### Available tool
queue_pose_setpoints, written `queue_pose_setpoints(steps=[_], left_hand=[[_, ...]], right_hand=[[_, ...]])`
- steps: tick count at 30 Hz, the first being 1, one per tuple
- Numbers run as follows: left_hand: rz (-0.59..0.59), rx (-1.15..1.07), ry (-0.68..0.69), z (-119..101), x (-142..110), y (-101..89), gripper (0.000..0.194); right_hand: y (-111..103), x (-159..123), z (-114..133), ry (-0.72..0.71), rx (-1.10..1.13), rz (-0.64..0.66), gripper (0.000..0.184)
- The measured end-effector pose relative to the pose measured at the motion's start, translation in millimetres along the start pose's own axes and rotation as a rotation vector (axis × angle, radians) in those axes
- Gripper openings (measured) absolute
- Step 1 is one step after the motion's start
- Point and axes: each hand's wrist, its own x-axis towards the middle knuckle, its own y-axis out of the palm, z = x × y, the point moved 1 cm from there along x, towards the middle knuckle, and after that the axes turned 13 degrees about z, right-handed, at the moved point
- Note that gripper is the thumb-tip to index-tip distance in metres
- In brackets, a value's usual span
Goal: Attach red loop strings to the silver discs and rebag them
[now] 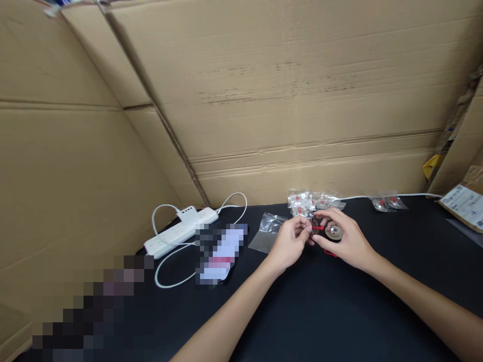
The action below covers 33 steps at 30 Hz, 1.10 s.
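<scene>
My left hand (289, 244) is closed, its thumb and fingers pinched at the end of a red cord (320, 228). Facing it, my right hand (349, 239) curls its thumb and index finger around the rim of a dark, shiny disc (315, 225) through which the cord seems to run. A silvery round metal disc (334, 232) with a small centre hole shows within the curve of my right hand; whether it is held or lies on the table I cannot tell. A red cord loop (330, 253) shows below my right thumb. Beside my left hand lies a clear plastic bag (268, 232).
Small clear packets (300, 200) with red and silvery pieces lie behind my hands; more packets (388, 202) lie right. A white power strip (181, 231), cables and a blurred phone (222, 254) are left. Cardboard walls (302, 110) enclose the black table. A labelled package (464, 203) lies far right.
</scene>
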Motion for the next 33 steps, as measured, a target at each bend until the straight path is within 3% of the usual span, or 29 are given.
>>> queue_pose_setpoints(steps=[10, 19, 24, 30, 33], left_hand=[[0.046, 0.034, 0.031, 2, 0, -0.3, 0.014], [-0.036, 0.060, -0.069, 11, 2, -8.8, 0.016], [-0.128, 0.144, -0.097, 5, -1, -9.2, 0.029], [0.045, 0.126, -0.090, -3, -3, 0.2, 0.023], [0.075, 0.145, -0.083, 1, -1, -0.5, 0.019]], right_hand=[[5, -2, 0, 0.001, -0.010, 0.015, 0.037], [2, -1, -2, 0.001, -0.021, 0.014, 0.037], [1, -2, -4, -0.008, -0.131, 0.031, 0.038], [4, -3, -2, -0.062, -0.106, 0.133, 0.037], [3, -2, 1, -0.075, -0.070, 0.175, 0.041]])
